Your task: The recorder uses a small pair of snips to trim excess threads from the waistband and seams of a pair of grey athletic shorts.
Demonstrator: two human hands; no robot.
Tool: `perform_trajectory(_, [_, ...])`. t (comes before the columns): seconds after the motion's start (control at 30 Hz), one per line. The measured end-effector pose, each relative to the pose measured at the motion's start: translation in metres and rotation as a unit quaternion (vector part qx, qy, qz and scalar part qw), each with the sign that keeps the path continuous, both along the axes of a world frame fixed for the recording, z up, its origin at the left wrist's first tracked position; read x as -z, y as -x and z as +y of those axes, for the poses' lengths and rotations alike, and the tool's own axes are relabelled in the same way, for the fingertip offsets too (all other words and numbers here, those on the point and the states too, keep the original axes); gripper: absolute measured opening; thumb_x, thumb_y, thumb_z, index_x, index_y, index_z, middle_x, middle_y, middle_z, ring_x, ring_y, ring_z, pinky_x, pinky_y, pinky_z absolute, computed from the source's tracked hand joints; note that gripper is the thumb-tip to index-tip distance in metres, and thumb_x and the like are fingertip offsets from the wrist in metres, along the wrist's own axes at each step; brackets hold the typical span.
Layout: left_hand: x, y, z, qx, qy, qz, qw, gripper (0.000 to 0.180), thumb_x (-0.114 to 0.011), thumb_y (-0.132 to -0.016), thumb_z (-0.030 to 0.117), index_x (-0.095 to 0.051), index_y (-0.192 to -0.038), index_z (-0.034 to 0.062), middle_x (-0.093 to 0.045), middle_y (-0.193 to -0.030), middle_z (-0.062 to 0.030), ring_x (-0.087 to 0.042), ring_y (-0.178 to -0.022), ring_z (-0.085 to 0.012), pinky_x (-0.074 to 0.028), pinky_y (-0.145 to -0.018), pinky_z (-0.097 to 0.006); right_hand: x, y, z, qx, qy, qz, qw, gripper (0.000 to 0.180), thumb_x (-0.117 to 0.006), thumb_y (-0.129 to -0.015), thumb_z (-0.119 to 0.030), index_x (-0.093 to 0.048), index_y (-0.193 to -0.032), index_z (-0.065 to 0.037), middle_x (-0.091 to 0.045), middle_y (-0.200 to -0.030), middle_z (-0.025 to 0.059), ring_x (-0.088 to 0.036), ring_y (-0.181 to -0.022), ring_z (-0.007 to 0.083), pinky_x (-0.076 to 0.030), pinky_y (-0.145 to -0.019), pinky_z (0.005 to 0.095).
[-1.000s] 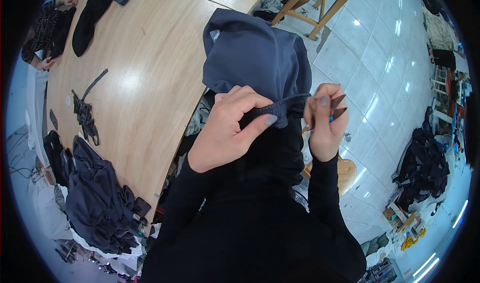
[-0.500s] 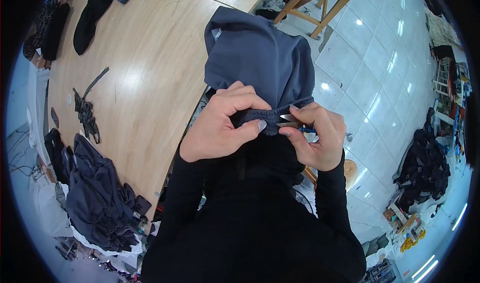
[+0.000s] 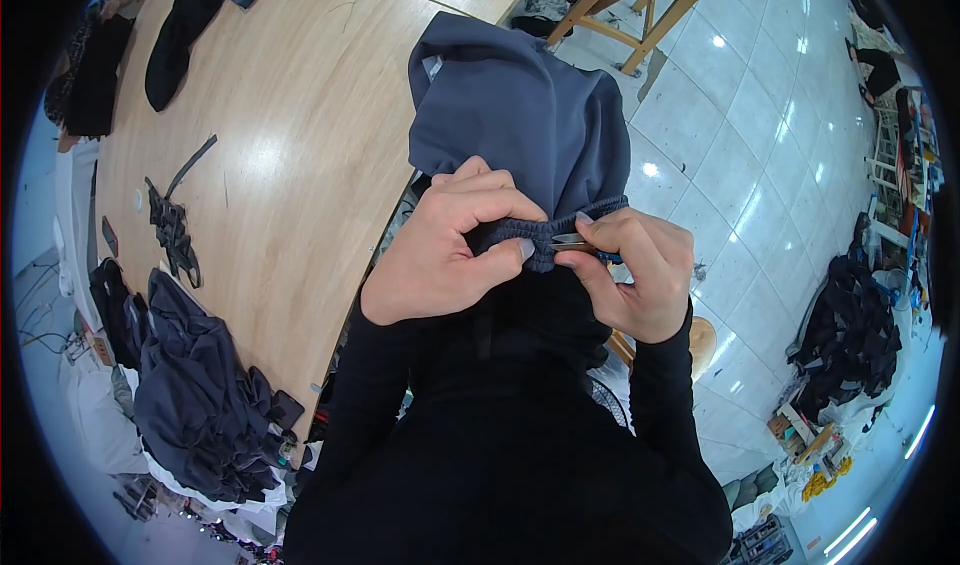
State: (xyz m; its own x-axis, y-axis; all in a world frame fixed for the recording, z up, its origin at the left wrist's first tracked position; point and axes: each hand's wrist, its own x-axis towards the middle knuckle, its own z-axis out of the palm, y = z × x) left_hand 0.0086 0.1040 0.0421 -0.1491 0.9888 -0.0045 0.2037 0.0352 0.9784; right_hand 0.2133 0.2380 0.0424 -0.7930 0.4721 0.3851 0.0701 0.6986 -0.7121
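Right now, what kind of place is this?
Probably a clothes-making workshop. The left hand and right hand work on a grey garment, fabric scraps lie on the big wooden table, and more garments are piled nearby.

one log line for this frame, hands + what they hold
left hand: pinches gathered waistband | right hand: small snips at waistband | blue-grey garment: held up over wooden table

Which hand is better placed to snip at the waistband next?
Right. The right hand holds the small snips with their tips at the gathered waistband; the left hand only pinches the band beside them.
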Motion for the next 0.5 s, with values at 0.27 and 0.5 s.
perform_trajectory(0.27, [-0.0021,-0.0006,0.0003,0.002,-0.003,0.015,1.0,0.024,-0.071,-0.076,-0.005,-0.073,-0.1,-0.001,-0.06,-0.085,-0.0056,-0.049,-0.084,-0.0214,-0.039,-0.078,-0.035,-0.0003,0.0003,0.0002,-0.013,0.0,0.004,1.0,0.031,-0.094,-0.078,-0.019,-0.07,-0.091,-0.003,-0.071,-0.075,0.0089,-0.069,-0.059,0.0238,-0.051,-0.053,0.0311])
perform_trajectory(0.5, [0.001,-0.0009,0.0007,-0.002,0.002,0.03,1.0,0.023,-0.072,-0.078,-0.004,-0.073,-0.101,-0.0007,-0.061,-0.086,-0.0053,-0.05,-0.084,-0.0219,-0.04,-0.078,-0.035,0.009,-0.0043,-0.0014,-0.015,-0.019,-0.006,1.0,0.031,-0.094,-0.079,-0.019,-0.072,-0.094,-0.003,-0.073,-0.078,0.008,-0.071,-0.061,0.0197,-0.052,-0.055,0.0299])
